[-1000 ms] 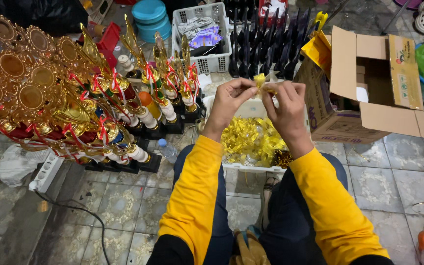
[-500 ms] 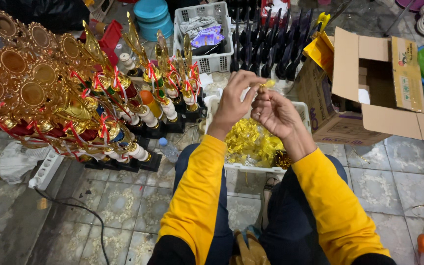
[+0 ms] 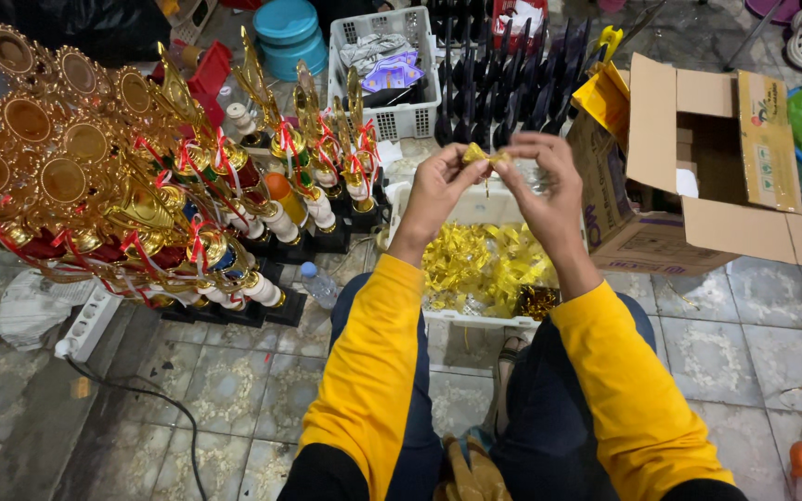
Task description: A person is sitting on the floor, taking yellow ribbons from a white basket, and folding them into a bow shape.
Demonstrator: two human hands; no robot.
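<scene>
**Two Hands on a Small Gold Ribbon Bow**

The person sat on the tiled floor [image 3: 234, 390] in yellow sleeves, both hands raised in front of the chest. Between them was a small gold ribbon bow [image 3: 485, 155], held up in the air above a white tray [image 3: 403, 199]. The left hand [image 3: 438, 190] pinched the bow's left end between thumb and fingertips, its grip clenched on the ribbon. The right hand [image 3: 547, 186] grasped the bow's right end in the same way, fingers curled over from above. The two hands stood close together, nearly touching at the bow.

Below them the tray was heaped with loose gold ribbon pieces [image 3: 480, 264], lying just beyond the person's knees. To the left stood a crowded cluster of gold trophies [image 3: 141, 195] with red ribbons tied on them, set on black bases on the floor. Behind the tray was a white slotted basket [image 3: 384, 65] holding bits of plastic and paper, and next to it a row of black trophy parts [image 3: 503, 74] standing upright. To the right an open cardboard box [image 3: 698, 176] rested on the floor, its flaps spread. A white power strip [image 3: 90, 320] lay near the trophies with its black cable trailing across the tiles.
</scene>
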